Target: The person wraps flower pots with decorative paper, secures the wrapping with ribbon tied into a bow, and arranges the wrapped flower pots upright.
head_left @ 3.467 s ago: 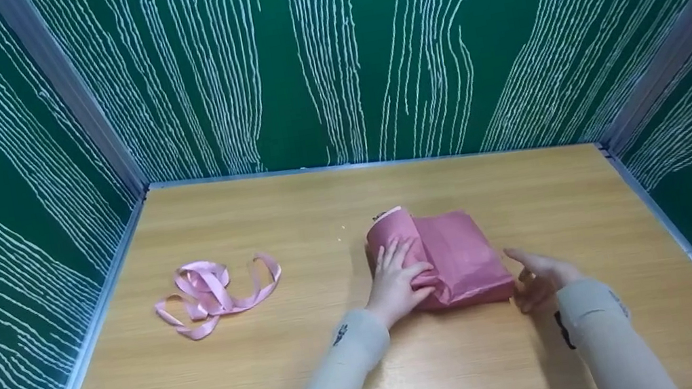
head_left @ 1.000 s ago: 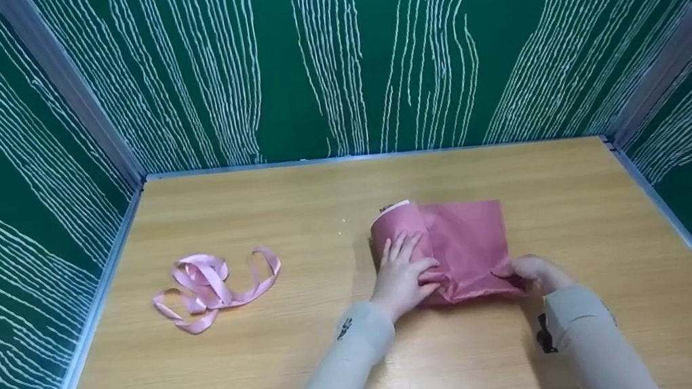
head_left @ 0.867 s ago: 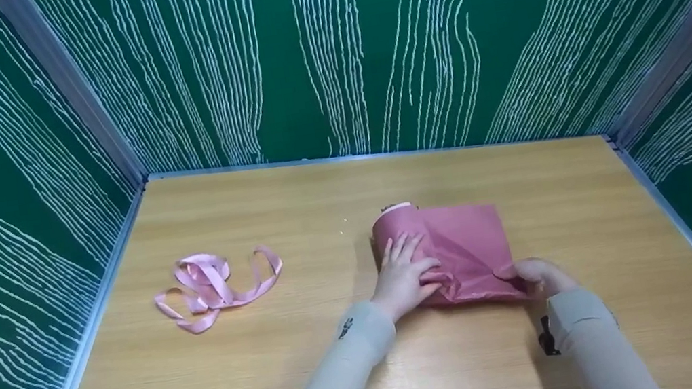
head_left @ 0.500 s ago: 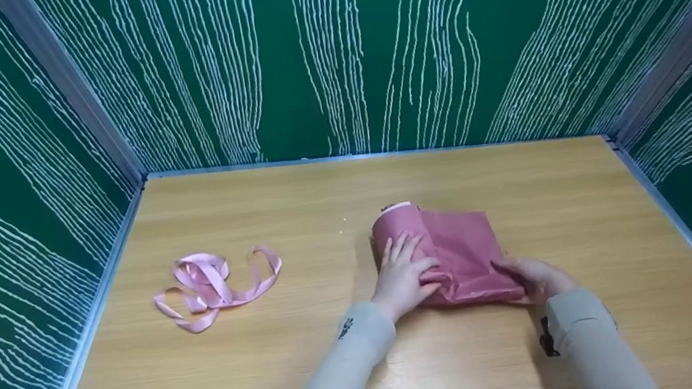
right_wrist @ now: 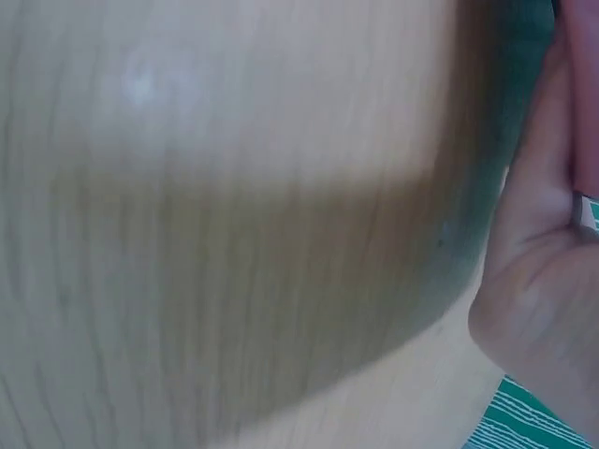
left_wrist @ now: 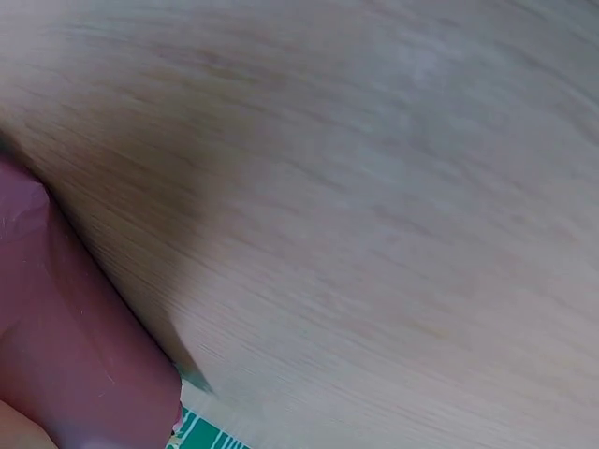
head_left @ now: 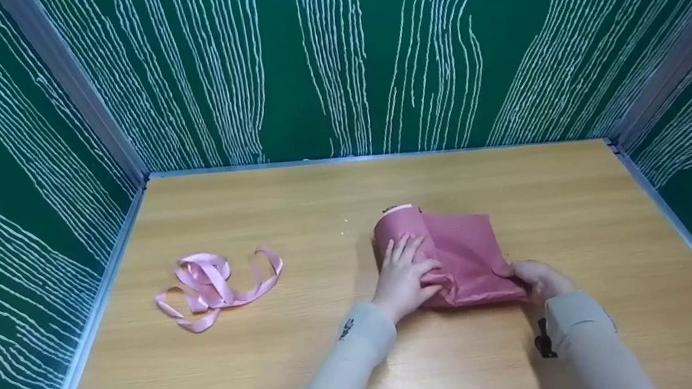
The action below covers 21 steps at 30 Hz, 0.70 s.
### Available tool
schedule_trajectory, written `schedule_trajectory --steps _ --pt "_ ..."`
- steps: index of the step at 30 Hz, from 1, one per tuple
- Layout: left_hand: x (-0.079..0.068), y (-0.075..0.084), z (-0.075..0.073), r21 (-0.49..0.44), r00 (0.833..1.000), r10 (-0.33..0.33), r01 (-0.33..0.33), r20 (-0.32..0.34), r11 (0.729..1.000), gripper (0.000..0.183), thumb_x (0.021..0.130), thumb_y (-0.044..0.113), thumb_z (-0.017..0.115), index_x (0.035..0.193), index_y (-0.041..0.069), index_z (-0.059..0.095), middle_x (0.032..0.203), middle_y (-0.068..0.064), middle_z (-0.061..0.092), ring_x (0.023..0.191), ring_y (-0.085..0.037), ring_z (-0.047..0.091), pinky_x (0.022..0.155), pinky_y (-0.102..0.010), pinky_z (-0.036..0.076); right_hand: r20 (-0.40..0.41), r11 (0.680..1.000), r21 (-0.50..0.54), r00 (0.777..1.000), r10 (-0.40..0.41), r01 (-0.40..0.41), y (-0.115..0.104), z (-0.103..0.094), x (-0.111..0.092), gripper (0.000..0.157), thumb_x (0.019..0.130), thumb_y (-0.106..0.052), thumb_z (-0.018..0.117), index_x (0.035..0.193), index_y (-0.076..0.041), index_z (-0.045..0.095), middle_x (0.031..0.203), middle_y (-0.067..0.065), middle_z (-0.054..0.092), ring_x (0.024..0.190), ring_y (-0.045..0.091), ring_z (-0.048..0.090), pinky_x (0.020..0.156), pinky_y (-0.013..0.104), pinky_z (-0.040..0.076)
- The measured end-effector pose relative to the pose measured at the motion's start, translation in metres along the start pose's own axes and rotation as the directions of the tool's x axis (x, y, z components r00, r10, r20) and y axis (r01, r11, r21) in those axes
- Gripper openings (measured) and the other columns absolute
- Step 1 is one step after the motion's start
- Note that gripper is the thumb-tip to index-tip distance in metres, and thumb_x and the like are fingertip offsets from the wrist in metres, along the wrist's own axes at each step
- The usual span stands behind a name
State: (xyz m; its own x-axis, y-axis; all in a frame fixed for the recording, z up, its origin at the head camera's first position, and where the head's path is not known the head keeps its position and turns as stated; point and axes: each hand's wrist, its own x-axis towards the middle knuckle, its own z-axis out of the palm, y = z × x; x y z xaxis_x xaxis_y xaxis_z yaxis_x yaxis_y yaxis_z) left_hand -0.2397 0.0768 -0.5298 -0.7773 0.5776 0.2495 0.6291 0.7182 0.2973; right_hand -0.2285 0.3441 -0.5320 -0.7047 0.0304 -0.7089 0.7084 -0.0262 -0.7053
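Pink wrapping paper [head_left: 463, 242] lies on the table, its left part curved round a bulky thing whose patterned end barely shows at the top. My left hand [head_left: 402, 280] presses on this rounded part with fingers spread. At the lower right corner of the flat part, my right hand [head_left: 542, 278] pinches the paper's edge with the thumb on top; its other fingers are mostly hidden. The left wrist view has the rounded paper [left_wrist: 89, 346] at its left edge. In the right wrist view, my right hand [right_wrist: 543, 243] is beside the paper at the right edge.
A loose heap of pink satin ribbon [head_left: 212, 286] lies on the left of the wooden table [head_left: 318, 377]. Green walls with white wavy lines [head_left: 281, 60] close in the back and both sides. Tiny white specks lie left of the paper.
From beside the paper, my right hand has moved in and taken its right edge. The flap has lifted, shifted and sunk a little since. My left hand has stayed on the rounded part.
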Motion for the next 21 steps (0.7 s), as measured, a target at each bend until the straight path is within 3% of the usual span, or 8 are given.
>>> schedule_trajectory --steps 4,6,9,12,16,21 --pt "0.000 0.000 0.000 0.005 1.000 0.000 0.000 -0.009 1.000 0.036 0.081 0.046 0.068 0.113 0.029 0.066 0.150 -0.006 0.037 0.141 -0.031 0.028 0.117 -0.051 0.015 0.079 0.999 -0.009 0.996 -0.046 0.047 -0.007 0.001 -0.003 0.015 0.093 -0.010 0.053 0.101 0.001 0.047 0.070 -0.001 0.060 0.061 0.008 0.060 0.060 0.018 0.052" --pt "0.000 0.000 0.000 0.018 1.000 0.002 -0.002 -0.024 1.000 0.036 0.080 0.046 0.070 0.111 0.029 0.067 0.149 -0.006 0.038 0.141 -0.031 0.029 0.117 -0.051 0.017 0.138 0.997 -0.011 0.988 -0.075 0.078 -0.012 0.002 -0.005 0.009 0.094 -0.011 0.050 0.092 -0.003 0.052 0.066 -0.003 0.061 0.057 0.005 0.059 0.055 0.016 0.050" --pt "0.000 -0.001 0.001 0.028 0.999 0.004 -0.003 -0.036 1.000 0.035 0.079 0.046 0.071 0.110 0.029 0.067 0.148 -0.005 0.040 0.140 -0.031 0.030 0.116 -0.051 0.018 0.232 0.991 -0.016 0.965 -0.126 0.133 -0.021 0.005 -0.008 0.020 0.097 -0.010 0.045 0.081 -0.008 0.057 0.061 -0.006 0.061 0.053 0.002 0.058 0.050 0.013 0.045" --pt "0.000 -0.001 0.002 0.021 1.000 0.003 -0.003 -0.024 1.000 0.036 0.080 0.045 0.070 0.111 0.028 0.067 0.149 -0.006 0.039 0.140 -0.031 0.030 0.116 -0.051 0.017 0.314 0.980 -0.026 0.932 -0.179 0.197 -0.028 0.011 -0.013 0.029 0.098 -0.010 0.041 0.077 -0.012 0.060 0.062 -0.008 0.062 0.056 0.002 0.060 0.054 0.014 0.048" --pt "-0.001 0.001 0.002 0.015 1.000 -0.005 0.005 -0.005 1.000 0.036 0.080 0.045 0.070 0.112 0.028 0.067 0.149 -0.006 0.039 0.140 -0.031 0.029 0.116 -0.052 0.017 0.339 0.959 -0.043 0.907 -0.250 0.280 -0.035 0.020 -0.020 0.028 0.098 -0.011 0.044 0.078 -0.013 0.063 0.066 -0.006 0.066 0.062 0.005 0.065 0.064 0.019 0.054" --pt "-0.001 0.002 0.003 0.021 1.000 0.001 0.000 -0.012 1.000 0.034 0.080 0.046 0.070 0.110 0.029 0.067 0.149 -0.006 0.039 0.140 -0.032 0.030 0.116 -0.052 0.018 0.349 0.937 -0.072 0.889 -0.297 0.342 -0.040 0.031 -0.027 0.020 0.095 -0.010 0.052 0.082 -0.016 0.066 0.071 -0.006 0.068 0.065 0.005 0.065 0.066 0.021 0.055"
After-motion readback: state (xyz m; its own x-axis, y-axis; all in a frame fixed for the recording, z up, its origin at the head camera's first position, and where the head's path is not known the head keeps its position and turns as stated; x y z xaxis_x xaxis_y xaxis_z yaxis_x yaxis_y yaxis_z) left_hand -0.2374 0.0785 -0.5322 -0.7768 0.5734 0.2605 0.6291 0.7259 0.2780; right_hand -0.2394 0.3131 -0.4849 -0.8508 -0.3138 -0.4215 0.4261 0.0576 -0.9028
